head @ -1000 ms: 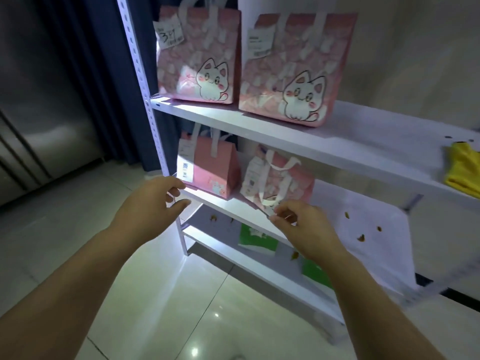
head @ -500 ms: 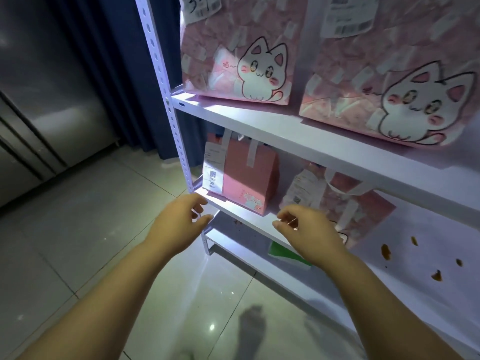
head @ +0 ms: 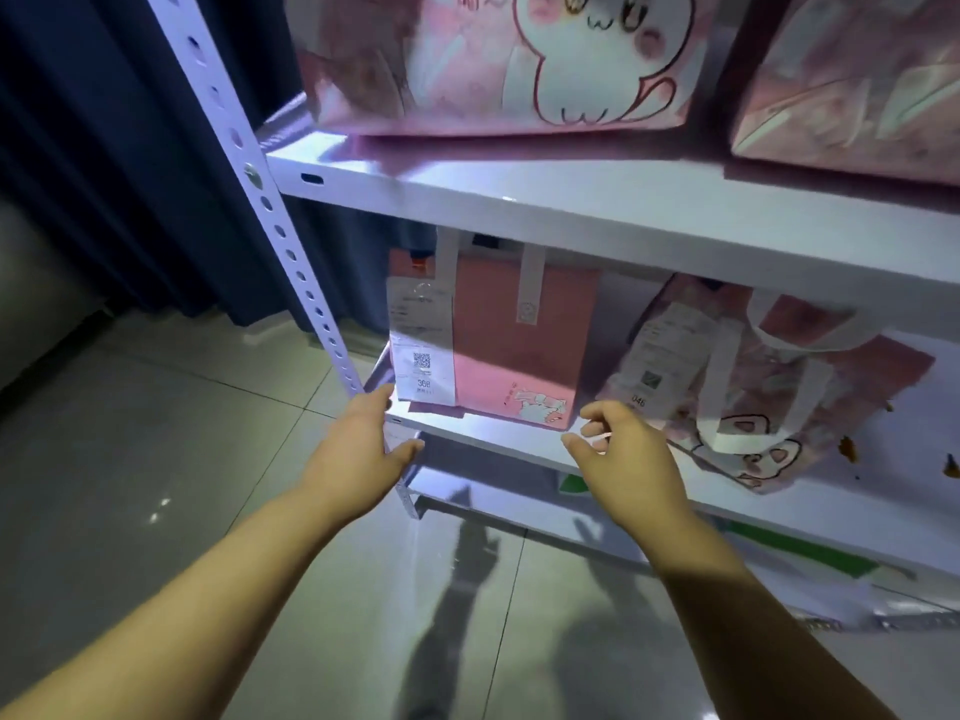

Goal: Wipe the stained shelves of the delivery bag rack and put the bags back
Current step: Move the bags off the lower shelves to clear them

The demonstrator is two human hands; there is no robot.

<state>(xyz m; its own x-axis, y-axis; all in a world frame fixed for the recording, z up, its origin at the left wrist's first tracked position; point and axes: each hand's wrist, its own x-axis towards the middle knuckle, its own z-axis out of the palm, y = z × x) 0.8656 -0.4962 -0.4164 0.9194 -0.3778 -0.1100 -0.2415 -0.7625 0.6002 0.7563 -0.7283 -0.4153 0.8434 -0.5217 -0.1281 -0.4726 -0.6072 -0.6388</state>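
A white metal rack fills the view. On its middle shelf [head: 483,431] stands a small pink bag [head: 514,340] with a white receipt, and to its right a pink cat bag [head: 769,397] lies slumped. Brown stains [head: 848,446] spot that shelf at the far right. Two large pink cat bags [head: 519,59] sit on the upper shelf [head: 571,210]. My left hand [head: 358,449] hovers at the shelf's left front corner, fingers relaxed, holding nothing. My right hand [head: 623,459] floats before the shelf edge, below the small pink bag, fingers loosely curled and empty.
The perforated white upright [head: 275,220] runs diagonally just above my left hand. A lower shelf [head: 519,504] carries a green item [head: 800,548]. A dark blue curtain [head: 104,148] hangs at the left. Glossy grey floor tiles [head: 156,433] spread below.
The view has closed in on the middle shelf, so the bags look larger. Both hands have stayed in front of the shelf edge, empty.
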